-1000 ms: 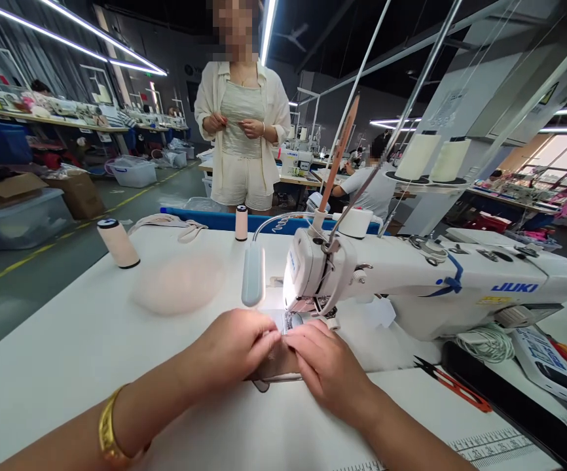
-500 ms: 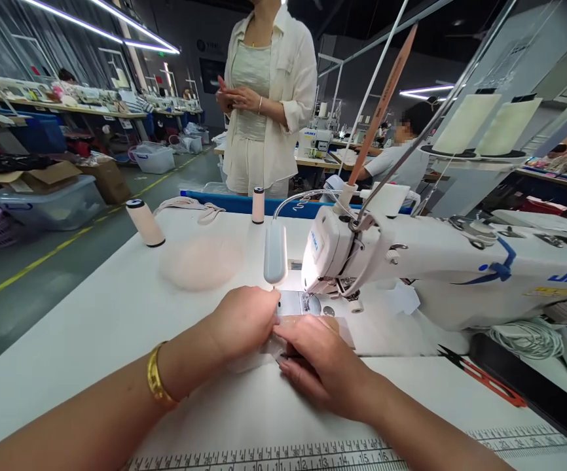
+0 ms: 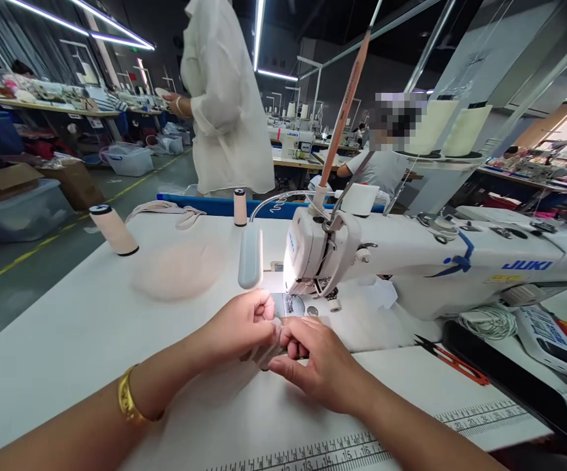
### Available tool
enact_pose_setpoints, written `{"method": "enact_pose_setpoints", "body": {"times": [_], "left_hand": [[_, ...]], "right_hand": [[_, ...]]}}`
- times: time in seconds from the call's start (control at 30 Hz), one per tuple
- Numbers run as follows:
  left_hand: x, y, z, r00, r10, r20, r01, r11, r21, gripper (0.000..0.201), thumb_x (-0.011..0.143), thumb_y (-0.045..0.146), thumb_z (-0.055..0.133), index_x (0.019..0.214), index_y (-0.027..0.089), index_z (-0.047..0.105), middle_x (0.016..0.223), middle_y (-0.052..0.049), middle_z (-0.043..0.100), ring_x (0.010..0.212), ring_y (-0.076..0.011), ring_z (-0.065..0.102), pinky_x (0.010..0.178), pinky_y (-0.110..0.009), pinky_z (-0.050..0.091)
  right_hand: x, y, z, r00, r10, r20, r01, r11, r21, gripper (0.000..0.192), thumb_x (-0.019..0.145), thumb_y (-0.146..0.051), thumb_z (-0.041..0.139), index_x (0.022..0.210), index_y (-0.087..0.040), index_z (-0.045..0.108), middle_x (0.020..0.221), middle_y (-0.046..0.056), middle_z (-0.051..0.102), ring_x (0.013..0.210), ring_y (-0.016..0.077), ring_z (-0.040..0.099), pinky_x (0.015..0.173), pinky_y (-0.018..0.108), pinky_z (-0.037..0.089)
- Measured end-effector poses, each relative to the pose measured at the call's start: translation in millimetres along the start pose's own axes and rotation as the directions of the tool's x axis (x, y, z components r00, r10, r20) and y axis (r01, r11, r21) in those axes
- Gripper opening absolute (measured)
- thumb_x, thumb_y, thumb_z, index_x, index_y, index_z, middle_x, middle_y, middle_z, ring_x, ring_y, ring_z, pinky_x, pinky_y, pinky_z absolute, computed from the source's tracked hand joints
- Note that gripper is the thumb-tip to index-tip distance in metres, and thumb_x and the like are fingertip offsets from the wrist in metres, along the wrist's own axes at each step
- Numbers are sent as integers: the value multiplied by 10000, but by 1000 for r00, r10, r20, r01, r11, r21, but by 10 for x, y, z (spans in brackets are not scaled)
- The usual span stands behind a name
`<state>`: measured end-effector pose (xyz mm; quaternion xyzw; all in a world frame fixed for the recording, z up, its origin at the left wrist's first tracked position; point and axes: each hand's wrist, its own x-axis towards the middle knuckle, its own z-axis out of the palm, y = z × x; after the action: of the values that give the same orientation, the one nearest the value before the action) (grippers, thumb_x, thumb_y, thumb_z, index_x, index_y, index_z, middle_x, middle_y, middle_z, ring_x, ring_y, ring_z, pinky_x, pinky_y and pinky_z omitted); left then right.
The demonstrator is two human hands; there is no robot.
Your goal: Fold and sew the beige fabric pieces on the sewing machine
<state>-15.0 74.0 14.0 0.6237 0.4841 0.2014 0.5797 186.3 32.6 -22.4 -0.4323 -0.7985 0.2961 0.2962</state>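
Two hands (image 3: 244, 324) (image 3: 313, 363) pinching fabric strip (image 3: 268, 350), long axis toward needle

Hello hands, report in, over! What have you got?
Left hand and right hand both pinching small cloth piece. Sewing machine just behind. Nothing between, over.

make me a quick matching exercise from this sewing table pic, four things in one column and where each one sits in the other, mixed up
Things:
1. small pale fabric piece
2. cream thread cone with black base
3. red-handled thread snips
4. round pink padded cup

Places:
A. on the table right of the white sewing machine
B. far left of the table
C. pinched between left hand and right hand
D. lying flat left of the grey lamp head

Pairs: 1-C, 2-B, 3-A, 4-D
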Motion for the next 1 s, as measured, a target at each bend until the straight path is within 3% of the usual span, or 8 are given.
{"method": "enact_pose_setpoints", "body": {"times": [0.1,0.23,0.33,0.43,0.6,0.77,1.0], "left_hand": [[-1,21,75,1000,1,15,2,988,-155,254,652,243,606,829,236,423,703,39,646,573,-134,560,485,-219,335],[2,24,59,997,22,-75,-34,985,-170,214,695,236,617,806,223,435,666,53,570,589,-115,495,523,-215,342],[3,5,39,994,5,-107,-21,988,-153,212,690,238,602,870,218,492,664,77,466,578,-101,413,514,-212,301],[9,-2,55,996,-28,-80,17,991,-136,324,682,279,646,986,223,547,649,95,406,556,-102,369,486,-216,308],[34,-9,97,998,-49,-26,48,997,-64,266,725,415,703,828,190,606,590,62,453,561,-127,439,498,-250,431],[21,-12,127,998,4,-67,-4,1000,0,323,786,499,693,809,181,644,623,30,524,569,-128,463,479,-228,418],[29,-32,138,998,38,-50,-36,999,24,382,813,568,693,799,190,641,637,36,507,584,-136,481,510,-238,447]], "right_hand": [[18,6,2,996,80,-48,-79,997,16,210,928,-326,700,813,-216,563,745,-35,609,722,164,531,738,308,406],[14,31,-37,990,133,-56,-126,985,115,164,922,-142,562,780,-221,544,751,-39,608,714,144,547,674,265,412],[-2,61,-68,977,208,-35,-197,958,211,137,930,-174,557,805,-228,548,749,-41,595,694,138,540,623,243,410],[-15,79,-77,977,208,-42,-194,957,218,123,932,-206,562,814,-231,540,756,-36,596,703,143,543,624,245,416],[-26,68,-75,985,166,-43,-155,969,194,128,944,-237,543,818,-233,520,753,-32,596,708,147,546,632,255,414],[-31,75,-56,983,157,-98,-142,979,143,125,903,-320,658,927,-235,569,831,-11,634,773,175,560,682,286,427],[-25,96,-65,981,135,-136,-120,986,116,120,992,-288,529,896,-232,575,736,-19,602,723,173,548,654,285,413]]}}
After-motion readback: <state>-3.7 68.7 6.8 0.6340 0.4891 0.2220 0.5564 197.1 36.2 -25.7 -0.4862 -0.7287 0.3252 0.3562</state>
